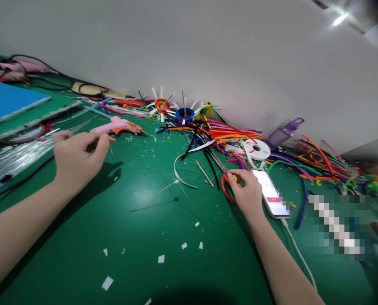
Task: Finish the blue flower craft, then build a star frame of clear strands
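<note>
My right hand (247,192) has its fingers on the handles of a pair of scissors (228,189) with red grips. Their blades point away, up and to the left, over the pile of craft strips. To the left, my left hand (81,154) is raised over the table with thumb and fingers pinched together. Whatever it may hold is too small to make out. Just behind its fingertips lies a pink hot glue gun (114,126) with a brown-stained nozzle. A thin wooden stick (204,173) and a curled white strip (177,167) lie left of the scissors.
Against the wall are colourful pipe cleaners (233,134), a white ribbon spool (257,149) and a purple bottle (284,133). A phone (271,192) with a cable lies right of my right hand. White paper scraps (161,259) dot the green table (138,228). A blue board (11,99) sits far left.
</note>
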Action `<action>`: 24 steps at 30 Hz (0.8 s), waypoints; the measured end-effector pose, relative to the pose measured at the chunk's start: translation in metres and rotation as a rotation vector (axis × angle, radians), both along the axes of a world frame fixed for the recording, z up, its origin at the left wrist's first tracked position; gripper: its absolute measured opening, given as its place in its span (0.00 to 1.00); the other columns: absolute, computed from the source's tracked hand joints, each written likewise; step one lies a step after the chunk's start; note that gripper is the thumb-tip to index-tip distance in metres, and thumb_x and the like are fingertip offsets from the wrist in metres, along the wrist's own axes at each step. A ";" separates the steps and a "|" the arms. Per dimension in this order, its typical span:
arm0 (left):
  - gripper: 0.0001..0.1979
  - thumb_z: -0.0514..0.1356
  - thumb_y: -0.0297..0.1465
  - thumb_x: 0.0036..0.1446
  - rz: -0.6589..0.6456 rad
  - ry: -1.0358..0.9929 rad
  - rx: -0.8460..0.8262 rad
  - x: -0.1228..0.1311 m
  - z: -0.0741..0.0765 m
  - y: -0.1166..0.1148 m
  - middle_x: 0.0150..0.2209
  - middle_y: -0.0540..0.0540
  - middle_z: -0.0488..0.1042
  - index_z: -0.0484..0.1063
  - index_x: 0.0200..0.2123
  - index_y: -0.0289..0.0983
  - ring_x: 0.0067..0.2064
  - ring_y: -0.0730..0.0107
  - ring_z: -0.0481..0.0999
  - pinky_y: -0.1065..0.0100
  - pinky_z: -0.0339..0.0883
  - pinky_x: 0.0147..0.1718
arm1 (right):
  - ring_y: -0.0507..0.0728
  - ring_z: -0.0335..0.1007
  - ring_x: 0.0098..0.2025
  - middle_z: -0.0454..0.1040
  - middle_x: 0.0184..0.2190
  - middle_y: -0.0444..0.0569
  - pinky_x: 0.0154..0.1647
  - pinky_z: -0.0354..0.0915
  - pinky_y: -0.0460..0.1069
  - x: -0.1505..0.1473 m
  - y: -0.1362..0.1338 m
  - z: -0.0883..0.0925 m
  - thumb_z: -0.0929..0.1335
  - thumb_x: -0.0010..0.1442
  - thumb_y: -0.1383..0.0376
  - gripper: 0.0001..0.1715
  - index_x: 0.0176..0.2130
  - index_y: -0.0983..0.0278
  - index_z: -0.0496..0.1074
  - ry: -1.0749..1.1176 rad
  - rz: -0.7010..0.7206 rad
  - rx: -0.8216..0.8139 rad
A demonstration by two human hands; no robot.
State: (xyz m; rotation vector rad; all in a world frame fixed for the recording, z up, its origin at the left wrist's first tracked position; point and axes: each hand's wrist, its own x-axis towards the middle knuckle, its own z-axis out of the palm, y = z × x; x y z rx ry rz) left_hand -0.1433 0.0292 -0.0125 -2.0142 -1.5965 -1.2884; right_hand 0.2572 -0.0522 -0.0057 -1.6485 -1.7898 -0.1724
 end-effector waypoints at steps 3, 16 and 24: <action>0.12 0.55 0.34 0.59 0.007 0.084 -0.078 -0.009 -0.002 0.013 0.21 0.55 0.69 0.77 0.32 0.36 0.25 0.77 0.63 0.62 0.54 0.42 | 0.57 0.70 0.32 0.78 0.33 0.48 0.41 0.61 0.54 0.000 0.006 0.003 0.65 0.60 0.59 0.11 0.35 0.61 0.75 -0.062 0.061 -0.037; 0.09 0.53 0.32 0.59 0.030 0.450 -0.044 -0.021 -0.009 0.045 0.33 0.52 0.68 0.70 0.38 0.37 0.37 0.70 0.62 0.57 0.50 0.47 | 0.60 0.71 0.42 0.78 0.36 0.49 0.44 0.61 0.56 -0.024 0.053 0.012 0.69 0.56 0.67 0.06 0.35 0.60 0.78 -0.268 0.175 -0.344; 0.10 0.51 0.32 0.60 0.007 0.393 -0.056 -0.022 -0.016 0.052 0.34 0.54 0.69 0.71 0.37 0.37 0.39 0.70 0.64 0.58 0.50 0.44 | 0.58 0.71 0.40 0.78 0.35 0.49 0.42 0.61 0.53 -0.037 0.065 0.010 0.70 0.54 0.67 0.05 0.29 0.61 0.78 -0.246 0.117 -0.403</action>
